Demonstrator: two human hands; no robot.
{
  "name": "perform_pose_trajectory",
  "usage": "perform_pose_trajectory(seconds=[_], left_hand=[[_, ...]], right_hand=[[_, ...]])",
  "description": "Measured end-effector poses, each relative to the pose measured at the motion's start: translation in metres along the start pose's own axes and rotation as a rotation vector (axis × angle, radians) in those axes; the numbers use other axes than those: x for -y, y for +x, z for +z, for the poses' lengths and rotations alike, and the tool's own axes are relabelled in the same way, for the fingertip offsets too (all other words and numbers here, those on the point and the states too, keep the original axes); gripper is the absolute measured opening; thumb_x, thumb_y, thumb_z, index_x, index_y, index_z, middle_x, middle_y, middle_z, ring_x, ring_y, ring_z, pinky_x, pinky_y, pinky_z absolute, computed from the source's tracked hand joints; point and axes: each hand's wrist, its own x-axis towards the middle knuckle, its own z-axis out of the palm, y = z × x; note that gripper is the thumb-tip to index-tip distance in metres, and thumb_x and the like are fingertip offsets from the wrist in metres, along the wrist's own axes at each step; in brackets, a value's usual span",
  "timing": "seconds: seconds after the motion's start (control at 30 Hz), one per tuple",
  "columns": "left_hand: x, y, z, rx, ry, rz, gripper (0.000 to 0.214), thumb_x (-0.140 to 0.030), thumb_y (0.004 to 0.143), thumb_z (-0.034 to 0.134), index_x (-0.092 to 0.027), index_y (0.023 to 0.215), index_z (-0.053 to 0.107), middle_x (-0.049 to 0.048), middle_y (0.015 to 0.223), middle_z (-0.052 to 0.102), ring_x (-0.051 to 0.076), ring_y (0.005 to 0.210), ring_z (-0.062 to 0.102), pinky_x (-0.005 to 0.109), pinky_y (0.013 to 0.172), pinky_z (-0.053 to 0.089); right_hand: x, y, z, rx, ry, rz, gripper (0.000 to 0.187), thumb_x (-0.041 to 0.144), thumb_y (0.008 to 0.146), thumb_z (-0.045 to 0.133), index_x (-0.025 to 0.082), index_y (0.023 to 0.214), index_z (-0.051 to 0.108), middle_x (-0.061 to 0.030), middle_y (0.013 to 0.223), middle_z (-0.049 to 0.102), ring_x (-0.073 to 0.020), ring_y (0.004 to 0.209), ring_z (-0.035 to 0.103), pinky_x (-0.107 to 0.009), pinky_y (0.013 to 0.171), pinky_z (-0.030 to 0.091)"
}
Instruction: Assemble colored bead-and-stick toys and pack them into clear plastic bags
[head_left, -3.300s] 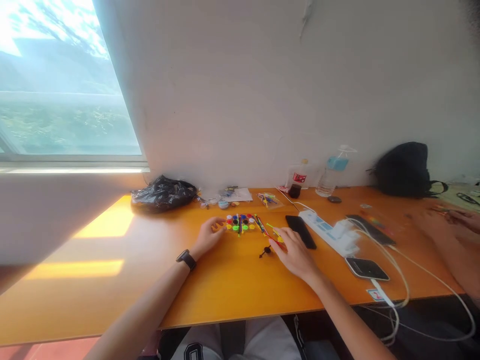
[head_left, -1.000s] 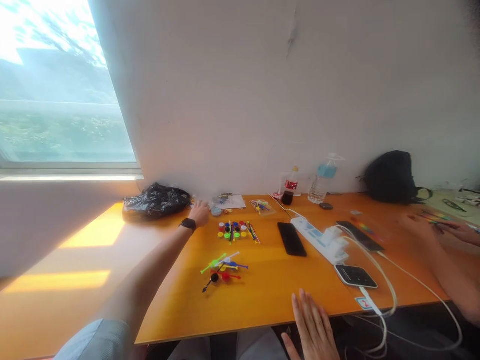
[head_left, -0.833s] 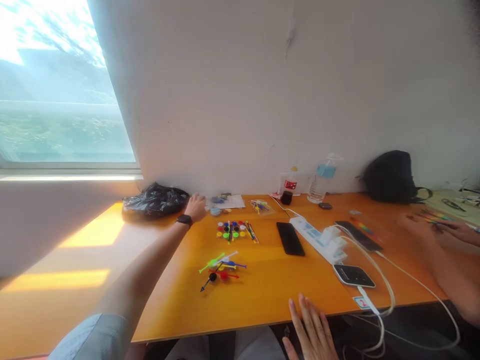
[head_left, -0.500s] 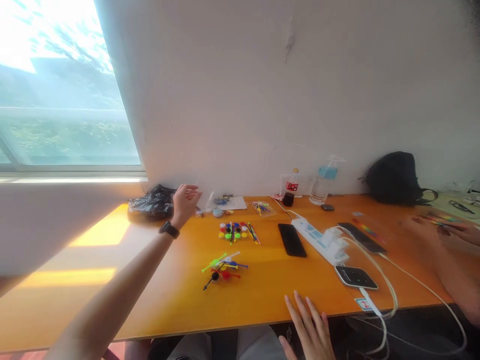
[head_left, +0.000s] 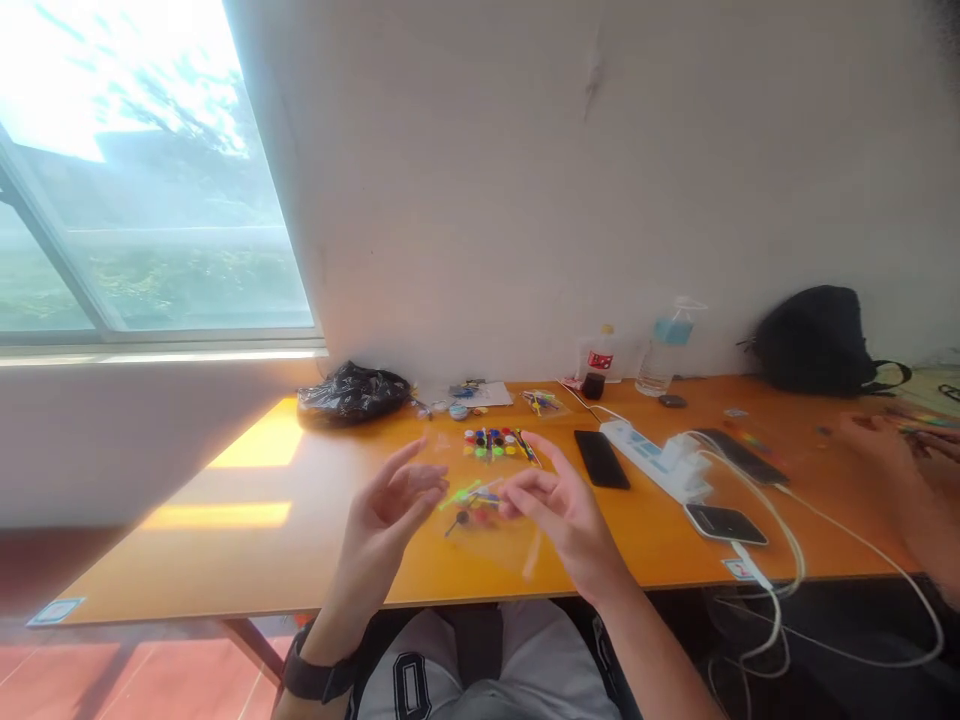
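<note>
Between my hands hangs a thin, see-through plastic bag [head_left: 531, 556], blurred and hard to outline. My left hand [head_left: 386, 515], with a dark watch band on its wrist, has its thumb and bent fingers closed at the bag's left side, the index finger raised. On the right side, my right hand [head_left: 559, 510] pinches it with thumb and fingertips. Behind and below them lies a loose pile of coloured plastic sticks [head_left: 463, 517], partly covered by the bag and my fingers. Farther back stand rows of small coloured round pieces [head_left: 489, 444] with sticks beside them.
A black plastic bag [head_left: 352, 392] lies at the back left. To the right are a phone [head_left: 602, 459], a white power strip [head_left: 649, 458] with cables, a charging device [head_left: 726, 523] and bottles [head_left: 655, 365]. Another person's hands [head_left: 881, 450] work at the far right near a black backpack [head_left: 810, 340].
My left hand has come back from beside the black bag to the front. My right hand has risen from the table edge to meet it. The view has shifted left.
</note>
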Motion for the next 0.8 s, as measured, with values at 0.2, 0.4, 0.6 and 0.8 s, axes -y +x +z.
perform_pose_trajectory(seconds=[0.2,0.4,0.6,0.8], left_hand=[[-0.011,0.002,-0.018,0.194,0.216,-0.08,0.049,-0.04,0.084,0.08,-0.022,0.128,0.07,0.0061,0.087,0.076,0.022,0.082,0.074,0.035,0.075,0.063],[0.005,0.007,-0.027,0.239,0.279,-0.166,0.033,-0.049,0.084,0.077,-0.017,0.091,0.074,0.0056,0.075,0.075,0.017,0.065,0.07,0.027,0.062,0.057],[0.018,0.017,-0.033,0.121,0.302,-0.259,0.043,-0.057,0.083,0.076,-0.016,0.076,0.066,0.0033,0.065,0.071,0.008,0.041,0.053,0.018,0.038,0.037],[0.028,0.018,-0.035,0.118,0.305,-0.239,0.042,-0.057,0.083,0.075,-0.017,0.09,0.068,0.0024,0.069,0.072,0.007,0.038,0.05,0.017,0.034,0.032]], right_hand=[[-0.001,0.001,-0.001,0.03,-0.053,0.008,0.056,0.041,0.089,0.075,0.025,0.137,0.053,-0.0039,0.094,0.072,-0.0211,0.088,0.072,-0.042,0.09,0.059],[-0.019,0.008,-0.019,0.104,-0.182,0.042,0.053,0.036,0.091,0.072,0.028,0.139,0.053,-0.0043,0.105,0.069,-0.0203,0.092,0.074,-0.042,0.093,0.06],[-0.041,0.015,-0.03,0.091,-0.183,0.082,0.044,0.04,0.09,0.073,0.023,0.128,0.06,-0.0027,0.094,0.067,-0.0217,0.088,0.073,-0.039,0.081,0.061],[-0.037,0.017,-0.027,0.028,-0.127,-0.011,0.034,0.029,0.089,0.069,0.022,0.121,0.06,-0.0025,0.092,0.066,-0.0184,0.082,0.069,-0.036,0.08,0.058]])
